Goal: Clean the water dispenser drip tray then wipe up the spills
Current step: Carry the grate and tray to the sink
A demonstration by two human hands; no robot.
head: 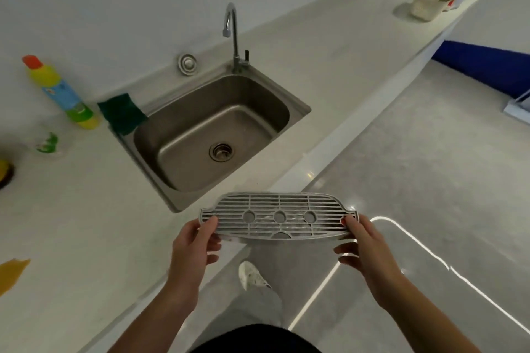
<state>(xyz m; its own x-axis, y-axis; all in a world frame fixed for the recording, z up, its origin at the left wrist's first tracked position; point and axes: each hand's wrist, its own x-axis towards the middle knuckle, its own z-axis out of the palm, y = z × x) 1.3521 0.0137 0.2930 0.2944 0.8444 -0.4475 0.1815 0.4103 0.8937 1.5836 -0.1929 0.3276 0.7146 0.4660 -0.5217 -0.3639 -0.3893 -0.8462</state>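
Two thumbs press on the upper face of the grey slotted plastic drip tray [277, 216], one at each end, with the remaining fingers curled beneath it. The left hand [192, 243] is closed on the tray's left end; the right hand [362, 243] is closed on its right end. The tray is held roughly level in the air, over the front edge of the pale stone-look countertop [86, 223] and just in front of the rectangular stainless steel sink [212, 129]. Its grille shows three round openings in a row. The sink basin appears empty, drain visible. A curved chrome faucet [233, 34] stands at the sink's rear rim. A dark green scouring sponge [122, 113] rests on the sink's left rim. A yellow detergent bottle with an orange cap [61, 94] lies left of the sponge on the countertop. A woven basket with a dark handle [427, 1] sits at the far right end of the countertop, well apart from the sink
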